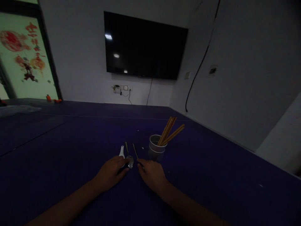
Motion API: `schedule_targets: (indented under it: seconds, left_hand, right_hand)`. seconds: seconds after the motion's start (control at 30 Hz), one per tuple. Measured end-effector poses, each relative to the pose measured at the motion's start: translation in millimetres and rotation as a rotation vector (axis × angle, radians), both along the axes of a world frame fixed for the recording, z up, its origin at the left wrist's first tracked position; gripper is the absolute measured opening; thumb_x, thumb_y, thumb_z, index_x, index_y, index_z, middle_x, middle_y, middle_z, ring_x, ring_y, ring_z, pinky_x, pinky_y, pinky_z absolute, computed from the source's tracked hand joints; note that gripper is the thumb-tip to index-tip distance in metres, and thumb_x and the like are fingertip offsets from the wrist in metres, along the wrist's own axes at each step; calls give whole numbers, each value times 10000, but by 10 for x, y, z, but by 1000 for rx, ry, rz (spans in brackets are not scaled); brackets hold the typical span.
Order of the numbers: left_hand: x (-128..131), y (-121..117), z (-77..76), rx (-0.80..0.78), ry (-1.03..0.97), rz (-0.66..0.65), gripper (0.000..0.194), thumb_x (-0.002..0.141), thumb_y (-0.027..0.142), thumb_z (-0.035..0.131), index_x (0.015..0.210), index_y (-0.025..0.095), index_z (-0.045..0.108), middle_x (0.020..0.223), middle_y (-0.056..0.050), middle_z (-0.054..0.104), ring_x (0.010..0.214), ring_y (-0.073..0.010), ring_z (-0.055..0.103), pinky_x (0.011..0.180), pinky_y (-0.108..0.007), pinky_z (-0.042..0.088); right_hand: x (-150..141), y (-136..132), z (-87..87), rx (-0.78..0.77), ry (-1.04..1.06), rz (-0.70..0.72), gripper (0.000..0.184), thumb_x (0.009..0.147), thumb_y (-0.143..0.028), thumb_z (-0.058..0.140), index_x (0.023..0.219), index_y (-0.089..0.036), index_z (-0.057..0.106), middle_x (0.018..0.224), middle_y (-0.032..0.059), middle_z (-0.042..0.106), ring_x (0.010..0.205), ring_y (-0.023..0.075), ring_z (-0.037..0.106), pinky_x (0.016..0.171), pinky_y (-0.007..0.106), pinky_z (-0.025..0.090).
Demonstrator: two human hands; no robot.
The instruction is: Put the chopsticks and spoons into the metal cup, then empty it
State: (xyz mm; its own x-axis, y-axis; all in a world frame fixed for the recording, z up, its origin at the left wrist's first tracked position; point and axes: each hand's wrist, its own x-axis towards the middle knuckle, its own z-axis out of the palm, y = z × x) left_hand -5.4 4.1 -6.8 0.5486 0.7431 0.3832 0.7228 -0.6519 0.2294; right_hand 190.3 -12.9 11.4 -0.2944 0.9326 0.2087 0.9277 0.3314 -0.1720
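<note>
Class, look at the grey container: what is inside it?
Several slim brown sticks lean in the container, rising above its rim. Its wall hides their lower ends and the bottom.

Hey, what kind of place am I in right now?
Probably a room in a home: a wall-mounted television, red festive decorations on the glass door, and a cup of chopsticks.

Left hand (111, 173) and right hand (152, 174) low, palms down, fingers inward, forearms converging
</note>
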Motion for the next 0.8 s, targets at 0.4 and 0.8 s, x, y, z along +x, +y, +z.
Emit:
schedule_targets:
  seconds: [0.4,0.8]
  left_hand:
    - [-2,14,-24,30,-18,-11,285,859,288,440,1118,216,534,895,-50,628,852,-182,574,747,-306,455]
    - [3,-6,-3,37,-6,-7,286,869,305,425,1121,219,530,900,-50,633,860,-183,575,761,-308,452]
  right_hand:
    - [11,8,-6,-10,-1,16,358,915,-310,344,1187,-243,567,1006,63,690,918,193,643,764,276,457]
    - [10,-5,11,-8,-9,29,363,919,-316,337,1192,-240,563,1017,67,685,913,193,644,768,279,457]
